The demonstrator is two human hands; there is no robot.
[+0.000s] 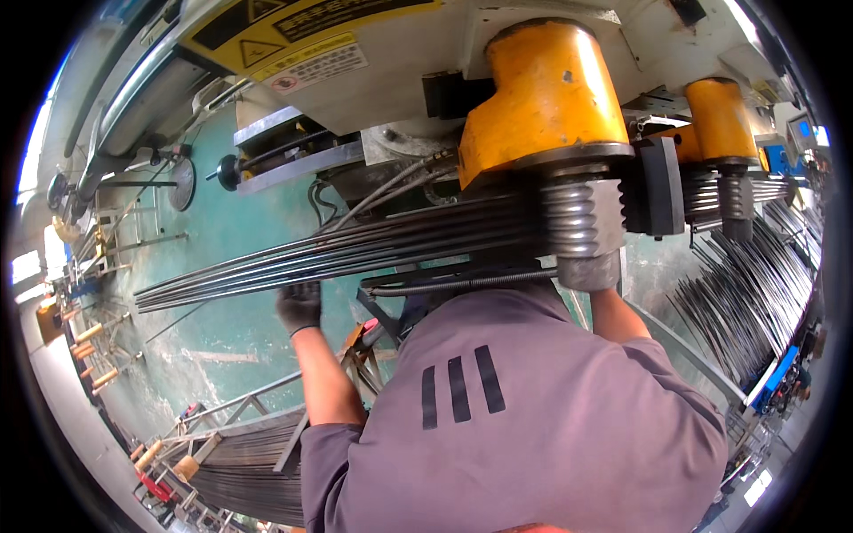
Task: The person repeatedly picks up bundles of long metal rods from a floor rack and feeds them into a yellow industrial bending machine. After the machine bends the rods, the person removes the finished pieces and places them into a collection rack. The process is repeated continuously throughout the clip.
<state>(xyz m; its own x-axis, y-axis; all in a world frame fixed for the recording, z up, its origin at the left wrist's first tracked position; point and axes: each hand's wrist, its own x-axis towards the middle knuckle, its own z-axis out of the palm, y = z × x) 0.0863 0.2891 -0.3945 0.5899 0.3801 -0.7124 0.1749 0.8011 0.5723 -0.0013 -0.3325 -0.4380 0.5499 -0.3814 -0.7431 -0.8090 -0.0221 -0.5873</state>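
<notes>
"Which labels can you see?"
"I see 1 yellow warning label [259,51] with triangles, beside a white sticker [320,67]."
"Hands?"
"Gloved left hand [300,306] just beneath the long rods [338,255], which run in below the orange head [544,98]; I can't tell its grip. Right hand's hidden."

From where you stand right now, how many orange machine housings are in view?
2. One orange housing is at upper centre, above a ridged metal part; the other orange housing is at upper right. More may be hidden.
</notes>
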